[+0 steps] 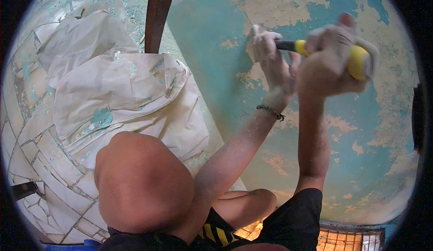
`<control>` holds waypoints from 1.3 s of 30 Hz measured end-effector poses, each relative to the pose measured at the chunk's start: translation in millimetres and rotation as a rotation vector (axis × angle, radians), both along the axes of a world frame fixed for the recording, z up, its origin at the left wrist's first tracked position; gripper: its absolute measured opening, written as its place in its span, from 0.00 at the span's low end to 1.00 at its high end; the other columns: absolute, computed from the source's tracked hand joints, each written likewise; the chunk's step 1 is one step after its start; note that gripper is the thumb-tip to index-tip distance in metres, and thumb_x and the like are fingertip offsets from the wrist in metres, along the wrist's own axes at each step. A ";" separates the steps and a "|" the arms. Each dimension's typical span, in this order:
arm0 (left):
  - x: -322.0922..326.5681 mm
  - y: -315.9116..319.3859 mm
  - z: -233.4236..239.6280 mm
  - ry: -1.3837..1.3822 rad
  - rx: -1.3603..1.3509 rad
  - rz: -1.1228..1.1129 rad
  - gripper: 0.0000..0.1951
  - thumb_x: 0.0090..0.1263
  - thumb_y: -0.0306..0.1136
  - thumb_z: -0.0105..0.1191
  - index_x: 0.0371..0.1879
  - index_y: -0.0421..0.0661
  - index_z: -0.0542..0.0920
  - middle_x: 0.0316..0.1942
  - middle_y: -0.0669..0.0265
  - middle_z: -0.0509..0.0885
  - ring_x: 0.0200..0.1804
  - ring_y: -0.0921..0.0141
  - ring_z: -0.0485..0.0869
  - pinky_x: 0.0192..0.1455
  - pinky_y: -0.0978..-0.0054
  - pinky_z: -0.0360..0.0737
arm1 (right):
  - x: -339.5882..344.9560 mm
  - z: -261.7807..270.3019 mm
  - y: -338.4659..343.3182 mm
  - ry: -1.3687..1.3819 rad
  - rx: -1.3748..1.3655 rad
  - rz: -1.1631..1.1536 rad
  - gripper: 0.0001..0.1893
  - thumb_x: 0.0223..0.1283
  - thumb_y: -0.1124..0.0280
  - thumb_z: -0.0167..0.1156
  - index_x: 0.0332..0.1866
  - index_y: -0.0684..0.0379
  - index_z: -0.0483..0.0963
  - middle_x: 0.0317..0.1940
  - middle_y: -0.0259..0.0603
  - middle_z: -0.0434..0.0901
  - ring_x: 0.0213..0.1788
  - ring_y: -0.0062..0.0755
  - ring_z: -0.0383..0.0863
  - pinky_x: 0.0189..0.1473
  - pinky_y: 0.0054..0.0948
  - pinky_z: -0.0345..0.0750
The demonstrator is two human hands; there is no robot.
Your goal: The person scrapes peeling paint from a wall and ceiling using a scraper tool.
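A scraper with a yellow and black handle lies across the wall, its head to the left. My right hand is wrapped around the handle's thick yellow end, thumb raised, and looks blurred. At the head end, my left hand has its fingers curled over the tool close to the wall, with a dark beaded bracelet on the wrist. Fingers hide most of the blade. Around the head, turquoise paint is worn away in ragged patches, baring a beige layer.
Crumpled white cloth or sheeting with paint flakes covers part of the broken-tile floor at left. A dark brown post stands beyond it. My bent knee is close below. A barred opening shows at lower right.
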State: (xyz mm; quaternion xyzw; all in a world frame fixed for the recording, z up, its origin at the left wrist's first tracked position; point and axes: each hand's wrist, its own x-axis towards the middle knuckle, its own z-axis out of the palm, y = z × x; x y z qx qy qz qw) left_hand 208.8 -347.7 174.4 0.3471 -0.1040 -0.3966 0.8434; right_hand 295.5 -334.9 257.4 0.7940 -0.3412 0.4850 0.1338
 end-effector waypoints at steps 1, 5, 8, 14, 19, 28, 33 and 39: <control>-2.3 3.0 0.6 -0.167 0.147 0.142 0.14 0.72 0.38 0.55 0.46 0.42 0.71 0.46 0.51 0.73 0.61 0.46 0.72 0.71 0.46 0.63 | -12.5 -2.0 -6.0 0.071 -0.059 -0.003 0.09 0.73 0.81 0.60 0.36 0.62 0.69 0.17 0.37 0.74 0.14 0.19 0.73 0.14 0.21 0.72; 10.3 14.7 0.5 -0.014 0.119 -0.049 0.16 0.72 0.37 0.54 0.51 0.40 0.71 0.52 0.47 0.74 0.68 0.43 0.69 0.73 0.47 0.62 | -5.2 0.8 1.7 0.039 0.041 0.199 0.07 0.73 0.80 0.61 0.39 0.63 0.70 0.17 0.39 0.75 0.15 0.19 0.73 0.16 0.21 0.73; 13.0 14.0 12.5 -0.182 0.053 0.147 0.18 0.71 0.36 0.53 0.55 0.39 0.71 0.55 0.45 0.74 0.67 0.43 0.70 0.72 0.46 0.63 | 4.1 7.1 3.1 0.120 -0.044 0.142 0.07 0.73 0.79 0.62 0.39 0.63 0.71 0.17 0.39 0.75 0.15 0.19 0.73 0.16 0.20 0.73; 8.0 8.1 2.5 0.014 0.036 -0.019 0.20 0.69 0.35 0.54 0.55 0.39 0.71 0.56 0.45 0.74 0.64 0.43 0.71 0.74 0.47 0.62 | 13.1 2.7 -12.7 0.031 0.000 0.156 0.12 0.71 0.79 0.64 0.31 0.61 0.69 0.15 0.36 0.73 0.14 0.18 0.71 0.16 0.22 0.73; 5.7 2.2 -1.0 0.001 0.077 -0.052 0.20 0.68 0.33 0.55 0.56 0.39 0.71 0.57 0.42 0.74 0.64 0.43 0.71 0.74 0.47 0.63 | 16.3 2.8 3.1 -0.027 0.040 0.003 0.14 0.72 0.80 0.62 0.29 0.60 0.68 0.15 0.35 0.72 0.14 0.18 0.71 0.17 0.23 0.74; 3.9 7.5 -2.0 -0.050 0.120 -0.048 0.18 0.71 0.35 0.55 0.55 0.40 0.72 0.55 0.45 0.76 0.68 0.42 0.70 0.74 0.44 0.61 | 7.6 -0.2 0.0 -0.002 0.045 0.007 0.12 0.73 0.79 0.61 0.32 0.60 0.68 0.16 0.38 0.74 0.16 0.21 0.74 0.16 0.24 0.74; 6.6 4.1 -2.5 -0.183 0.127 0.142 0.17 0.71 0.35 0.55 0.53 0.41 0.72 0.55 0.45 0.76 0.69 0.42 0.70 0.73 0.43 0.62 | 9.8 -7.2 -1.0 -0.014 0.056 0.078 0.11 0.74 0.79 0.61 0.34 0.62 0.68 0.16 0.37 0.73 0.15 0.20 0.73 0.17 0.23 0.74; -7.2 7.9 1.0 -0.131 0.147 -0.005 0.17 0.68 0.33 0.57 0.52 0.40 0.72 0.50 0.49 0.77 0.63 0.44 0.73 0.72 0.46 0.64 | 0.5 0.2 18.9 0.009 0.112 0.042 0.12 0.73 0.78 0.62 0.32 0.62 0.68 0.15 0.37 0.73 0.15 0.20 0.74 0.18 0.23 0.74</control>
